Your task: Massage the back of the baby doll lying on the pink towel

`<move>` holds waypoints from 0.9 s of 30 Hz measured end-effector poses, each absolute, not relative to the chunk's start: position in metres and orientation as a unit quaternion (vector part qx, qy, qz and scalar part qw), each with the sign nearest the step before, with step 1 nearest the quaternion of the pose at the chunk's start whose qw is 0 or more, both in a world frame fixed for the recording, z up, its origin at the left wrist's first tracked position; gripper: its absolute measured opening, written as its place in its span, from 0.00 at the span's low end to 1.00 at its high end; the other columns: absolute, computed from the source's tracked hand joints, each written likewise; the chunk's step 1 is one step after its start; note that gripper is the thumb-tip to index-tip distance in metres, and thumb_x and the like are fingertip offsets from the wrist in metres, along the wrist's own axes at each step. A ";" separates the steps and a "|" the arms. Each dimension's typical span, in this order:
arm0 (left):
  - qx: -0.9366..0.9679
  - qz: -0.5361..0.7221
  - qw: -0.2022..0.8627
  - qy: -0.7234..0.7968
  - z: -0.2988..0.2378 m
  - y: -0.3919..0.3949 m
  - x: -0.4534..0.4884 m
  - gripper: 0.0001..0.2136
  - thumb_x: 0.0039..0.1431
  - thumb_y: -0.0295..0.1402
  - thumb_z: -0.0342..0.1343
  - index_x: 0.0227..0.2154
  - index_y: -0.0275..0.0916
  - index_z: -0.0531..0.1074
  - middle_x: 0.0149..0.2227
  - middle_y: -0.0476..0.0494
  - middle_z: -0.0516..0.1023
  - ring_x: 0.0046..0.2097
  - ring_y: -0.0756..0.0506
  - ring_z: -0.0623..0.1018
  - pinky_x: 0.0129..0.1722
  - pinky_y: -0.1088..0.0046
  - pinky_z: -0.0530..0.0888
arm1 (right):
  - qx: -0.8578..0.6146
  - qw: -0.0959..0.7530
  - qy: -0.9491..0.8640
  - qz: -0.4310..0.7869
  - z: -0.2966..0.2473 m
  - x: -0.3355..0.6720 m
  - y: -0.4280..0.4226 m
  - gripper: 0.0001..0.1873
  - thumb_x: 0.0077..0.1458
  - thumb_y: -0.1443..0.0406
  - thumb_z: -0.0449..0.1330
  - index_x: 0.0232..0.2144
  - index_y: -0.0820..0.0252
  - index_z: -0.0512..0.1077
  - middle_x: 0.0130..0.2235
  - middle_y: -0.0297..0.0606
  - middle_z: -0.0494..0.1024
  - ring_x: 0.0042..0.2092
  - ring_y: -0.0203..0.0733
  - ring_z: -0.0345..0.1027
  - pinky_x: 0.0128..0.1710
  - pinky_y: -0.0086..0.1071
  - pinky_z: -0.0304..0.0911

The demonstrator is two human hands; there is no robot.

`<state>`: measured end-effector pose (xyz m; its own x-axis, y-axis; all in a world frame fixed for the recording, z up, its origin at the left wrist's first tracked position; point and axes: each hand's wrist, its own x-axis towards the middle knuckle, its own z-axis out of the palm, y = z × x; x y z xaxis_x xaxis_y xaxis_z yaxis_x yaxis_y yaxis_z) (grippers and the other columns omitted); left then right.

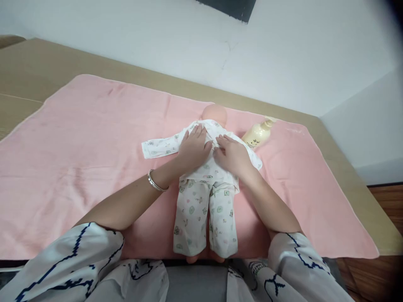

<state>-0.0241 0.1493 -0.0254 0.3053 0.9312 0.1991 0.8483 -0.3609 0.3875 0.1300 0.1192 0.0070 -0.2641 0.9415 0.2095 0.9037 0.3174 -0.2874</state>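
Observation:
A baby doll lies on its back on a pink towel, dressed in a white printed top and matching trousers. My left hand rests flat on the doll's chest, fingers stretched toward the collar; a silver bangle circles that wrist. My right hand lies beside it on the chest, fingers pressed down on the shirt front. The two hands almost touch at the middle of the top. One shirt sleeve lies spread out to the left.
A cream pump bottle lies on the towel just right of the doll's head. The towel covers a wooden table set against a white wall. Wooden floor shows at the right.

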 end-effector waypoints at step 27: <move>0.810 0.164 0.118 0.551 -0.011 0.113 -0.016 0.27 0.74 0.36 0.36 0.69 0.25 0.57 0.72 0.23 0.55 0.74 0.32 0.55 0.71 0.45 0.58 | -0.614 0.161 -0.770 0.059 -0.012 0.134 0.140 0.33 0.68 0.60 0.46 0.68 0.76 0.59 0.71 0.57 0.61 0.75 0.59 0.47 0.74 0.55 0.45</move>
